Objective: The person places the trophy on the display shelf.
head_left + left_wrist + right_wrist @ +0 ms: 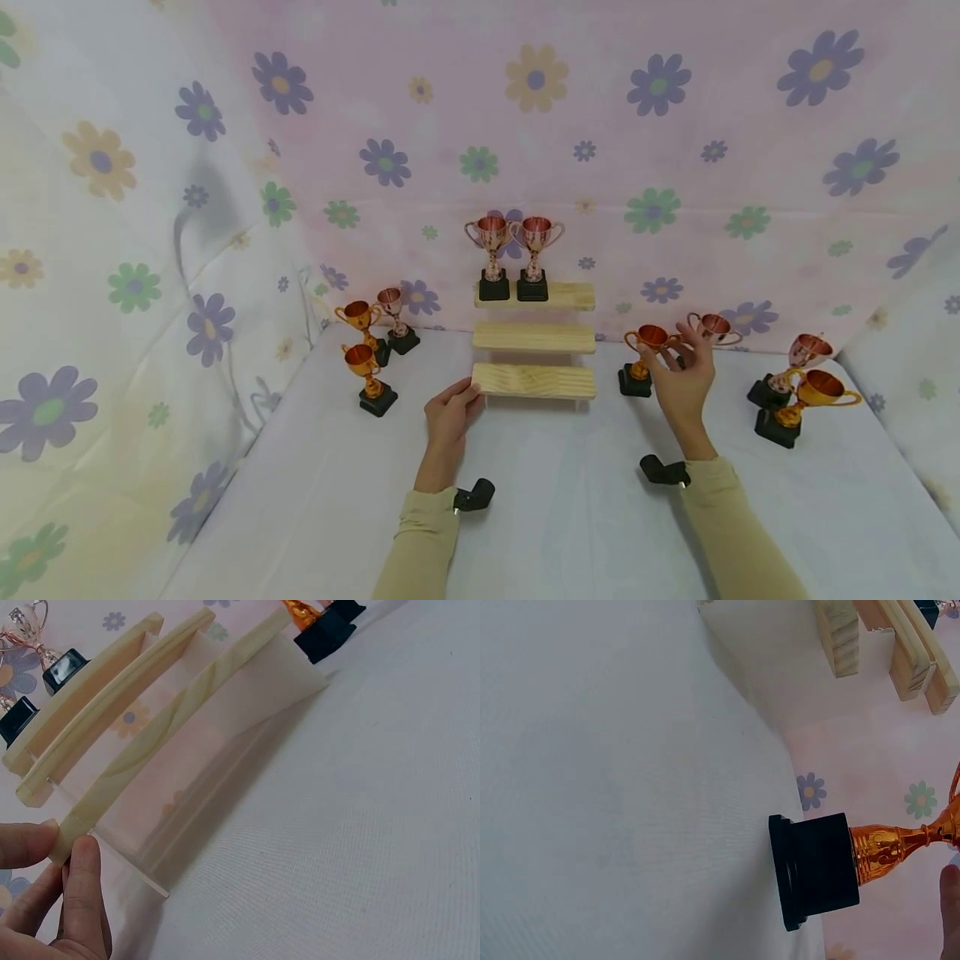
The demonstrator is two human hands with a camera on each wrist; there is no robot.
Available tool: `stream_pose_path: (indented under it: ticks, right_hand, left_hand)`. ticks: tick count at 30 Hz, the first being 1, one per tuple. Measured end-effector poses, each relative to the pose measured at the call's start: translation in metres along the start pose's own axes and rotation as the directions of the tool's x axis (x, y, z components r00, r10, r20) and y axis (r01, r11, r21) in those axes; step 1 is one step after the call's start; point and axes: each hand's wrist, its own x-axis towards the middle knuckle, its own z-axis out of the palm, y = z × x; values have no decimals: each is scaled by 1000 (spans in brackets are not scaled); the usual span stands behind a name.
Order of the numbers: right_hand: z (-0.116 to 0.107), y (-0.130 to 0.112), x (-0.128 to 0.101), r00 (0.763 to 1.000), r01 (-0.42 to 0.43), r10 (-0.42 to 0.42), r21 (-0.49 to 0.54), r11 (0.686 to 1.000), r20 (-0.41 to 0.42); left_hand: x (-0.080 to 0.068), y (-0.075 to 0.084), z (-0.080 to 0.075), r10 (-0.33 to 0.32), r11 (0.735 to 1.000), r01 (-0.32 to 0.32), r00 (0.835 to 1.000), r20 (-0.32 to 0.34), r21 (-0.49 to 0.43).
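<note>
Pinching the left end of the lowest step of the wooden stepped stand (534,380), the left hand (451,411) has thumb and fingers closed on the board's edge; the left wrist view confirms contact. Right hand (684,377) reaches a gold trophy (647,357) just right of the stand, fingers curled loosely at its cup and handle; whether they truly grip it cannot be told. That trophy stands upright on the white tabletop (570,500). Two copper trophies (513,257) occupy the top step.
</note>
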Motion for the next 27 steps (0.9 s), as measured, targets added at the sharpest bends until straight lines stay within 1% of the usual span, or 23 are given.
stream_pose_path:
  ticks: [3,5,6,10,13,16,19,21,27]
  right_hand:
    - [-2,4,4,999,-16,16,17,1000,36]
    - [-4,9,8,997,-50,48,45,998,55]
    - [-5,13,11,996,-73,70,43,996,62]
    - [-6,28,19,980,-168,170,-26,985,100]
    - [-6,32,21,970,-188,200,-97,977,139]
    - [-7,23,18,968,-168,186,-116,979,167]
    - [-7,10,13,972,-144,163,-125,982,166]
    - [-6,4,10,976,-123,139,-104,987,166]
    - [-7,7,4,988,-99,103,-41,994,117]
  left_hand:
    - [0,1,1,1,1000,-1,1000,3,-1]
    - [0,1,2,-3,1000,3,1000,3,5]
    - [0,1,2,-2,1000,1,1000,6,8]
    - [2,2,2,0,1000,0,1000,2,12]
    - [3,2,2,0,1000,0,1000,-5,15]
    - [4,1,1,-4,1000,4,1000,-2,13]
    - [4,-1,1,-13,1000,13,1000,2,11]
    - [4,-2,0,-10,1000,10,1000,5,10]
    - [2,-2,0,-16,1000,16,1000,5,5]
